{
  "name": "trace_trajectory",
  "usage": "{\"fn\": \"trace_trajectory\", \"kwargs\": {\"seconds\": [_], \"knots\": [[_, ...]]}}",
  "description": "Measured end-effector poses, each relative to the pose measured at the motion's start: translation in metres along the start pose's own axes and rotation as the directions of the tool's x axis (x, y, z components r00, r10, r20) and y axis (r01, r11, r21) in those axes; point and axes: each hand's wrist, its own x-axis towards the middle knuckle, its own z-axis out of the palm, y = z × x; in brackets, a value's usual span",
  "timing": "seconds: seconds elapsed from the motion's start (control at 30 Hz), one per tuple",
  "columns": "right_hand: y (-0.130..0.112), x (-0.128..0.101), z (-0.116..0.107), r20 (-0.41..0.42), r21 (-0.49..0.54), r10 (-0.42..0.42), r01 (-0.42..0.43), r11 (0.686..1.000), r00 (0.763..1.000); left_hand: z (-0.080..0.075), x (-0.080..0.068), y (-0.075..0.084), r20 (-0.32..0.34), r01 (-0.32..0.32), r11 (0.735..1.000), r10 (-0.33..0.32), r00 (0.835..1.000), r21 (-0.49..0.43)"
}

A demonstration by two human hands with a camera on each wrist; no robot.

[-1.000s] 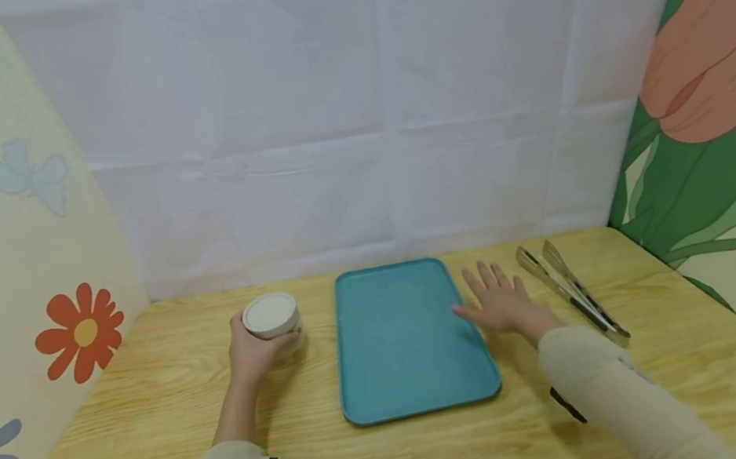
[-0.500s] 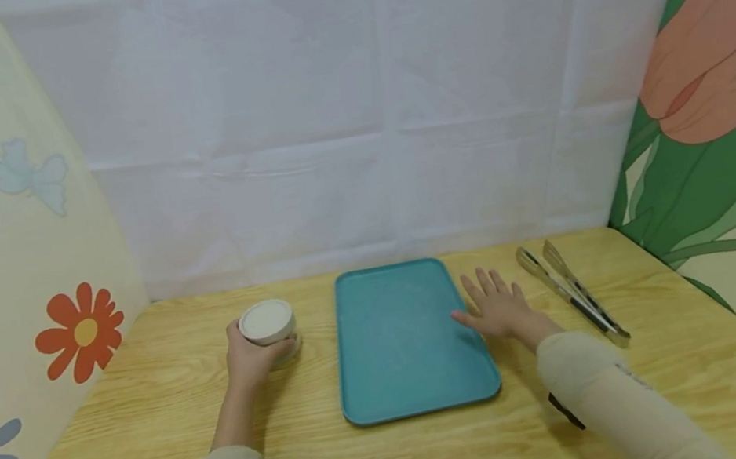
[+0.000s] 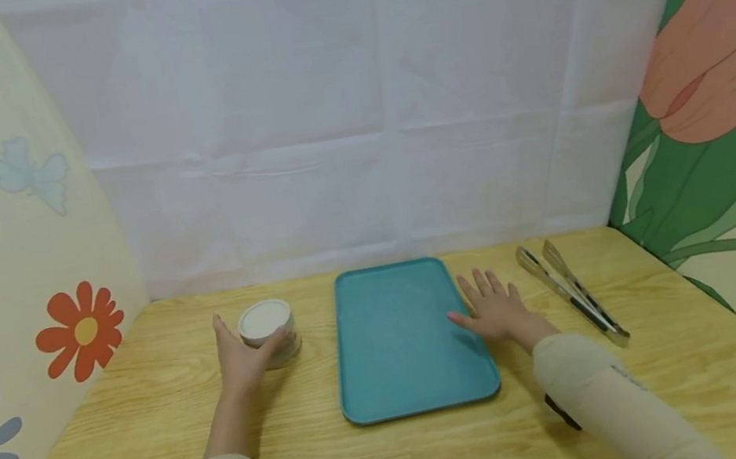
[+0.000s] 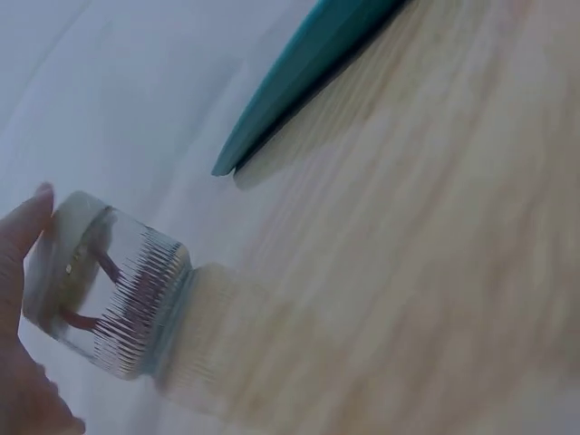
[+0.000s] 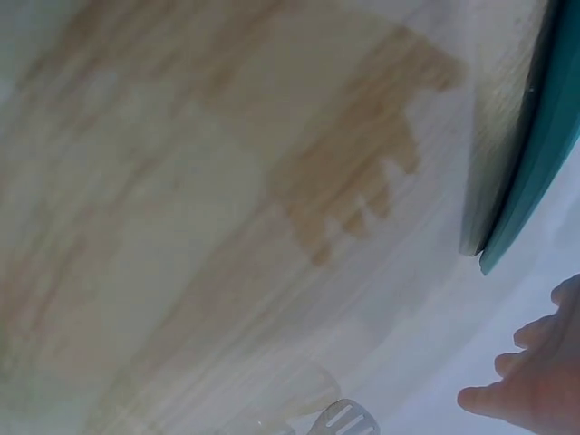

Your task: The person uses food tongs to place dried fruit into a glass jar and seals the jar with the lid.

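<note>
The left hand (image 3: 239,361) is released, its fingers loosely spread around the white-lidded jar (image 3: 267,329) standing left of centre on the bench (image 3: 119,425). The right hand (image 3: 494,309) is released, lying flat at the right edge of the teal tray (image 3: 401,335). The tongs (image 3: 570,293) lie at centre right.

teal tray (image 3: 404,351), white-lidded ribbed glass jar (image 3: 268,329), pale wood-grain table (image 3: 119,425)

Head view bright, even, sharp; soft shadows near arms on bench (image 3: 443,448). Both wrist views washed out, motion-blurred, tilted; wood grain smeared, jar (image 4: 104,294) hazy, hand shadow cast on bench.
</note>
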Motion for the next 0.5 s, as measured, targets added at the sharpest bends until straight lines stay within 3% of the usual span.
{"fn": "trace_trajectory", "kwargs": {"seconds": [0.07,0.17,0.27,0.5], "knots": [[-0.002,0.000,-0.001,-0.002,0.004,-0.001,0.001,1.000,1.000,-0.002,0.000,0.007,-0.034,-0.050,0.991,0.055,0.998,0.126],[-0.004,0.001,-0.003,-0.006,0.007,-0.003,0.003,1.000,1.000,-0.002,0.002,0.025,-0.039,-0.138,0.946,0.156,0.987,0.293],[-0.008,0.002,-0.005,-0.013,0.015,-0.007,0.008,1.000,1.000,0.003,0.004,0.047,0.035,-0.227,0.894,0.232,0.972,0.387],[-0.016,0.006,-0.007,-0.016,0.015,-0.017,0.018,1.000,1.000,0.027,0.006,0.092,0.227,-0.363,0.799,0.287,0.931,0.479]]}}
